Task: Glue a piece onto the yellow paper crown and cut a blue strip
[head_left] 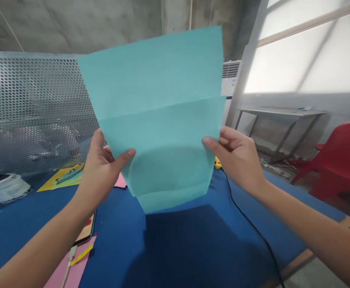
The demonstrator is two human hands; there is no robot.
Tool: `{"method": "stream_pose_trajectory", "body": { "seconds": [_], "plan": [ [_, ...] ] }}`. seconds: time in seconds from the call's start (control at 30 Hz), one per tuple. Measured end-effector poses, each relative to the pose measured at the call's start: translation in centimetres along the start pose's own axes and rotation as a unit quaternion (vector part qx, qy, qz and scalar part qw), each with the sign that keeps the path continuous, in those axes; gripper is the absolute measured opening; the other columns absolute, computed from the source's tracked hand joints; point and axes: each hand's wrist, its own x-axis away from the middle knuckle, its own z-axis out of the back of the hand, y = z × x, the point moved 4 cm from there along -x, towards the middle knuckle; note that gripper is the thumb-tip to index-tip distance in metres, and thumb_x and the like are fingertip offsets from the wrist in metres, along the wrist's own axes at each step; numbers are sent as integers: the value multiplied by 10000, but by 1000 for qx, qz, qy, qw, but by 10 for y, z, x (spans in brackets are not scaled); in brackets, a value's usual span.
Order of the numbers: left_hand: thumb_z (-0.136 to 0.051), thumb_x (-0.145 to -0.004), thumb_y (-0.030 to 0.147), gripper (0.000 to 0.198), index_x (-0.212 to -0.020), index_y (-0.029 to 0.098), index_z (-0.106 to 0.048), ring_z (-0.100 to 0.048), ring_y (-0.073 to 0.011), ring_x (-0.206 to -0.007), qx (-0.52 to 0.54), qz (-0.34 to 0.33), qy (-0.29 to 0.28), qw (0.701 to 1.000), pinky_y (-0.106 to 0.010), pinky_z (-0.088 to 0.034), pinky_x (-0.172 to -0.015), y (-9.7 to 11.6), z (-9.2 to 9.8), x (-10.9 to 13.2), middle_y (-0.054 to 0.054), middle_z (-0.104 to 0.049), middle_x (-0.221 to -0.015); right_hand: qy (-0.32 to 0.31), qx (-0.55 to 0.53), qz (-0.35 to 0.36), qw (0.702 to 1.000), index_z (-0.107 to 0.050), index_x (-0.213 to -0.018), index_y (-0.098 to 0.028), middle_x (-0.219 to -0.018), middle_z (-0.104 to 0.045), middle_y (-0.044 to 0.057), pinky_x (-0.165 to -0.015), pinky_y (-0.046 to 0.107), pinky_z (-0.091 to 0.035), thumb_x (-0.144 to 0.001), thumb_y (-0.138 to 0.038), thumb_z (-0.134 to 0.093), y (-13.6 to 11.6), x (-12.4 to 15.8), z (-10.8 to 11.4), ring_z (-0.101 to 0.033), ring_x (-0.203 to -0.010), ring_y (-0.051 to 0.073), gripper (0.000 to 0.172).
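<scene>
I hold a large teal paper sheet point(160, 112) upright above a blue-covered table point(193, 244). The sheet is creased across its middle and curls near its lower edge. My left hand point(101, 170) pinches the sheet's left edge, thumb in front. My right hand point(236, 156) pinches the right edge the same way. The paper hides what lies behind it on the table.
A perforated metal screen point(28, 108) stands at the back left. A roll of white tape point(5, 186), yellow paper point(61, 176), pink paper point(70, 272) and a phone point(86, 232) lie at the left. A black cable point(253, 228) runs across the right side. A red chair point(339, 156) stands at the right.
</scene>
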Motion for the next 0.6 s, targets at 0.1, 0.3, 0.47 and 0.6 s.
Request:
{"method": "stream_pose_trajectory", "body": {
  "seconds": [0.1, 0.3, 0.47, 0.6],
  "plan": [
    [-713, -763, 415, 567, -1246, 319, -433, -632, -273, -1097, -32, 27, 11, 999, -372, -589, -809, -9, 2, 9, -22, -660, -1195, -32, -3, -31, 999, -664, -947, -227, -784, -691, 10, -580, 298, -548, -848, -400, -634, 11, 6, -2, -649, -691, 169, 202],
    [-756, -691, 458, 565, -1149, 194, -557, -623, -330, -1088, -80, 107, 5, 991, -458, -535, -876, -31, 0, 23, -102, -655, -1214, -103, -56, -90, 989, -649, -1051, -227, -957, -723, 35, -755, 365, -575, -822, -375, -658, 35, 19, -9, -682, -849, 203, 272],
    [-705, -746, 508, 464, -1082, 211, -588, -648, -268, -1035, -49, 120, 26, 991, -393, -523, -874, -23, -5, 28, -47, -697, -1131, -67, -57, -87, 992, -634, -1096, -234, -1038, -706, 42, -813, 378, -555, -845, -440, -609, 39, 20, -7, -668, -907, 209, 326],
    [-671, -838, 364, 355, -1124, 172, -585, -655, -209, -995, -30, 180, -13, 983, -417, -516, -898, -35, -8, 44, -55, -683, -1109, -55, -45, -109, 991, -630, -1028, -233, -1017, -705, 46, -833, 381, -549, -784, -480, -659, 47, 26, -5, -665, -925, 216, 349]
  ]
}}
